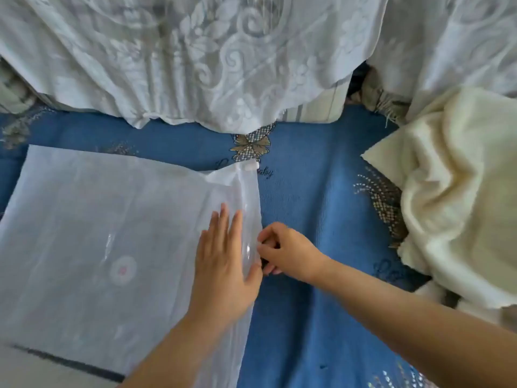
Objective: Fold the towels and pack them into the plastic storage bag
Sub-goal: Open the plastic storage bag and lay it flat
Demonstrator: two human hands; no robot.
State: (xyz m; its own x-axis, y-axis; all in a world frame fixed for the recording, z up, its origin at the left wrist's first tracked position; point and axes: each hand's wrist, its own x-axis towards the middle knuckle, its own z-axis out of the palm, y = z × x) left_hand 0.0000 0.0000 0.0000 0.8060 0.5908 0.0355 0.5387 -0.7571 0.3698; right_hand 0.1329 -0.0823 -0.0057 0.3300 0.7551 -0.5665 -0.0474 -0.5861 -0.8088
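The plastic storage bag (92, 247) lies flat on the blue patterned bedspread (307, 197), filling the left half of that surface and reaching down to its near edge; it is translucent white, with a round valve (122, 270) showing near its middle and a small white slider clip (251, 167) at its far right corner, where the plastic is slightly bunched and lifted. The left hand (223, 264) rests palm down on the bag just inside its right edge, fingers straight and close together, pointing toward the far edge of the bedspread, pressing the plastic flat. The right hand (285, 250) sits immediately to the right of it, off the bag and over the bare bedspread, with its fingers curled and its thumb and fingertips pinching the bag's right edge, so the grip falls about halfway along that edge, well short of the slider clip. The two hands nearly touch across the edge of the bag. A cream towel (453, 197) lies crumpled in loose folds along the right edge of the bedspread, well apart from the bag and from both hands, unfolded. White lace curtains (195, 57) hang down over the far edge of the bedspread, and a strip of pale surface with a dark line (70, 362) shows at the near left corner under the bag
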